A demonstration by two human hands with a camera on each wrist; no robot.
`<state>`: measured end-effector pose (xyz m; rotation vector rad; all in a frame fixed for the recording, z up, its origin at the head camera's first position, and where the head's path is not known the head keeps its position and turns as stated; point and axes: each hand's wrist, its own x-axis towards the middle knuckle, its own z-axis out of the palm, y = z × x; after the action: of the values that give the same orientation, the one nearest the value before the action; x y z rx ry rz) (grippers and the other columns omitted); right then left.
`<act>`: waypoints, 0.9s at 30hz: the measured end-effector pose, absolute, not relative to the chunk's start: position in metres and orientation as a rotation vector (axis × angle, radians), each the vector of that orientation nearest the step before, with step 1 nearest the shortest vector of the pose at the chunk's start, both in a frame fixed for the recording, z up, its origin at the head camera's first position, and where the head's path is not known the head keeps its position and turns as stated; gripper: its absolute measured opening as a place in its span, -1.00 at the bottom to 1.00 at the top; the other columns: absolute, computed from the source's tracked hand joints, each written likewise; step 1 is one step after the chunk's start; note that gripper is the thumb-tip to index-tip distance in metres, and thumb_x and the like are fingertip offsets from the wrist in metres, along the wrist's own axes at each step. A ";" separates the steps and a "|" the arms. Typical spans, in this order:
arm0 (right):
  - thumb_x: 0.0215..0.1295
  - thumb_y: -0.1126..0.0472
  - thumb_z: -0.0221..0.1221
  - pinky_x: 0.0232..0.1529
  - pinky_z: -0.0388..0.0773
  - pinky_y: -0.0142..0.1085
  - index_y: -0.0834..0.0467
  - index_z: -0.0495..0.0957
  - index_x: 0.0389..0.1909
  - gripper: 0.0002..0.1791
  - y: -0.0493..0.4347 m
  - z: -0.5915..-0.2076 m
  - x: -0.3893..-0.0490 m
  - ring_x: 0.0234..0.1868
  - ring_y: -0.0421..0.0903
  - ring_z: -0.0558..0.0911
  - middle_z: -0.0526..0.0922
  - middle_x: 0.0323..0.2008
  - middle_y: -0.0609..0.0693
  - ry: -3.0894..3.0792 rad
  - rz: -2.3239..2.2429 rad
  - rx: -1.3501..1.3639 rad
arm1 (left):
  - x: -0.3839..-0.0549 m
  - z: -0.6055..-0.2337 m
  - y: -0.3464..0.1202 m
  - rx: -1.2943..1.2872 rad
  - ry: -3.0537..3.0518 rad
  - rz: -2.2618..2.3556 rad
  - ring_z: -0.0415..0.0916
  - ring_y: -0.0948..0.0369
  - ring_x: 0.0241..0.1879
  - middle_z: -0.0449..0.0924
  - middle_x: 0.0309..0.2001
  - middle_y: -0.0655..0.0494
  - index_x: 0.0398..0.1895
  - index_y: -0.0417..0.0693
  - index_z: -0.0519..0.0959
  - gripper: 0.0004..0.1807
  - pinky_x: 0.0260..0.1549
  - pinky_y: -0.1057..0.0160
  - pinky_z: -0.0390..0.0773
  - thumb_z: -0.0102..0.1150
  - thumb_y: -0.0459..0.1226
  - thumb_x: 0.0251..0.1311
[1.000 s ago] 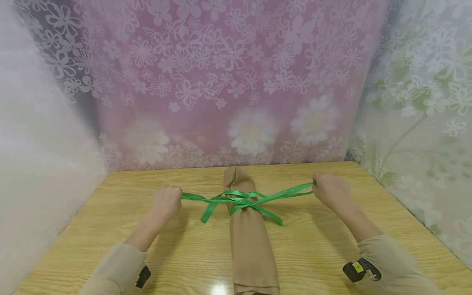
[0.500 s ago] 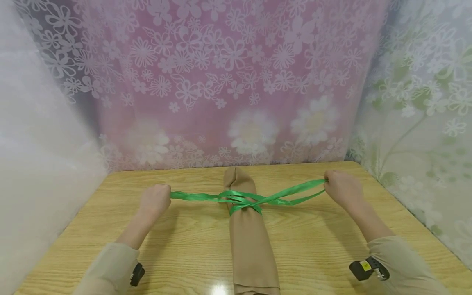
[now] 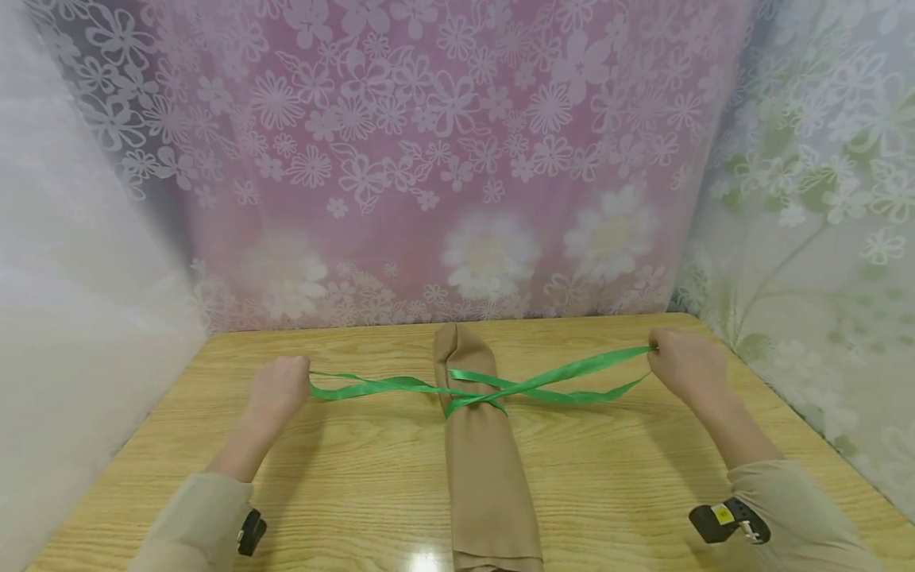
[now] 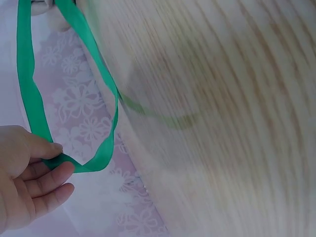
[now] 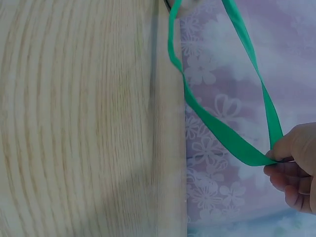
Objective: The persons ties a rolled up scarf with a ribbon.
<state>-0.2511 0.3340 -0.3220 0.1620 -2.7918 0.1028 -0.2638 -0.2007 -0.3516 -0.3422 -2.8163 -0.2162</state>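
A long roll of brown cloth (image 3: 489,477) lies lengthwise on the table, bound near its far part by a shiny green ribbon (image 3: 572,371). Ribbon strands cross over the binding and run out to both sides. To the left, my left hand (image 3: 282,385) pinches a slack loop between thumb and fingers, as the left wrist view shows along the ribbon (image 4: 28,84). My right hand (image 3: 686,365) pinches the ribbon's right loop, its thumb and fingertips closed on the bend in the right wrist view. One ribbon end lies over the roll. Both hands are above the table.
The wood-grain table (image 3: 600,477) ends at a pink flowered curtain (image 3: 400,159) behind. A whitish sheet (image 3: 86,318) hangs at the left, and a pale floral one (image 3: 822,238) at the right. Black cameras are strapped to both wrists.
My hands have moved farther apart, drawing the ribbon outward. Two short tails that hung beside the roll have slid inward, and the strands around the crossing are fewer and slacker.
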 end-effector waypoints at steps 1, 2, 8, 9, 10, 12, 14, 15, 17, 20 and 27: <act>0.06 0.39 0.01 -0.77 0.11 -0.32 0.29 0.59 -0.26 -0.75 0.335 -0.322 -0.251 -0.72 -0.11 0.23 0.51 -0.65 0.02 -2.795 0.100 0.165 | -0.264 -0.350 -0.202 -0.320 -2.836 -0.222 0.13 0.27 -0.76 0.26 -0.77 0.09 -0.68 -0.31 0.46 -0.79 -0.80 0.43 0.15 -0.07 -0.65 -0.05; 0.06 0.39 0.02 -0.77 0.10 -0.32 0.28 0.60 -0.27 -0.76 0.337 -0.321 -0.250 -0.73 -0.12 0.22 0.47 -0.69 -0.02 -2.786 0.090 0.163 | -0.264 -0.349 -0.204 -0.300 -2.856 -0.228 0.14 0.27 -0.76 0.27 -0.76 0.08 -0.65 -0.32 0.48 -0.79 -0.80 0.42 0.16 -0.08 -0.65 -0.03; 0.07 0.38 0.04 -0.78 0.25 -0.25 0.35 0.57 -0.27 -0.77 0.345 -0.318 -0.250 -0.68 -0.04 0.38 0.60 -0.50 0.22 -2.787 0.123 0.139 | -0.264 -0.343 -0.213 -0.186 -2.948 -0.274 0.22 0.20 -0.71 0.33 -0.70 0.03 -0.54 -0.37 0.51 -0.80 -0.78 0.36 0.23 -0.14 -0.63 -0.01; 0.08 0.38 0.04 -0.78 0.27 -0.25 0.37 0.56 -0.25 -0.77 0.347 -0.317 -0.249 -0.66 -0.04 0.40 0.61 -0.43 0.27 -2.799 0.135 0.133 | -0.264 -0.342 -0.215 -0.176 -2.952 -0.283 0.23 0.19 -0.70 0.33 -0.70 0.03 -0.55 -0.37 0.50 -0.80 -0.78 0.35 0.24 -0.15 -0.62 -0.02; 0.08 0.38 0.05 -0.78 0.29 -0.24 0.38 0.56 -0.25 -0.77 0.349 -0.317 -0.249 -0.65 -0.03 0.42 0.61 -0.40 0.29 -2.798 0.139 0.130 | -0.264 -0.342 -0.217 -0.174 -2.950 -0.282 0.23 0.18 -0.69 0.33 -0.70 0.02 -0.56 -0.36 0.49 -0.81 -0.77 0.34 0.25 -0.15 -0.62 -0.03; 0.09 0.37 0.05 -0.79 0.27 -0.24 0.38 0.55 -0.24 -0.77 0.354 -0.317 -0.247 -0.66 -0.04 0.39 0.61 -0.39 0.29 -2.802 0.151 0.110 | -0.264 -0.342 -0.220 -0.173 -2.945 -0.284 0.22 0.18 -0.70 0.31 -0.71 0.02 -0.60 -0.33 0.46 -0.81 -0.78 0.34 0.25 -0.16 -0.62 -0.05; 0.10 0.37 0.05 -0.80 0.27 -0.26 0.39 0.54 -0.23 -0.77 0.359 -0.316 -0.246 -0.67 -0.06 0.38 0.61 -0.37 0.31 -2.801 0.150 0.112 | -0.264 -0.342 -0.224 -0.189 -2.933 -0.289 0.20 0.20 -0.72 0.28 -0.73 0.04 -0.62 -0.34 0.45 -0.80 -0.78 0.35 0.24 -0.17 -0.63 -0.05; 0.10 0.37 0.05 -0.80 0.27 -0.27 0.40 0.54 -0.23 -0.76 0.362 -0.316 -0.246 -0.68 -0.06 0.37 0.61 -0.36 0.32 -2.805 0.144 0.106 | -0.263 -0.342 -0.226 -0.192 -2.929 -0.292 0.18 0.21 -0.73 0.27 -0.74 0.04 -0.64 -0.33 0.44 -0.80 -0.79 0.36 0.23 -0.17 -0.63 -0.05; 0.12 0.36 0.03 -0.79 0.29 -0.26 0.42 0.52 -0.22 -0.75 0.367 -0.315 -0.245 -0.68 -0.05 0.38 0.60 -0.35 0.34 -2.819 0.152 0.095 | -0.263 -0.343 -0.230 -0.192 -2.913 -0.284 0.16 0.23 -0.74 0.25 -0.75 0.05 -0.68 -0.31 0.43 -0.77 -0.80 0.37 0.21 -0.19 -0.63 -0.06; 0.10 0.37 0.00 -0.76 0.33 -0.20 0.43 0.53 -0.24 -0.74 0.374 -0.312 -0.245 -0.66 -0.03 0.41 0.60 -0.39 0.32 -2.817 0.134 0.091 | -0.263 -0.343 -0.236 -0.176 -2.906 -0.287 0.17 0.21 -0.73 0.27 -0.73 0.05 -0.68 -0.30 0.42 -0.78 -0.81 0.36 0.22 -0.19 -0.62 -0.08; 0.09 0.36 -0.02 -0.74 0.27 -0.16 0.34 0.55 -0.32 -0.78 0.390 -0.307 -0.241 -0.64 0.02 0.38 0.53 -0.59 0.14 -2.788 0.148 0.030 | -0.263 -0.341 -0.246 -0.168 -2.900 -0.291 0.26 0.15 -0.70 0.37 -0.68 -0.03 -0.59 -0.40 0.48 -0.80 -0.79 0.27 0.32 -0.18 -0.62 -0.04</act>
<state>-0.2410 0.3901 -0.3073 0.0296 -2.7881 0.1485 -0.2626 -0.2461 -0.3414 -0.1681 -2.9002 -0.2915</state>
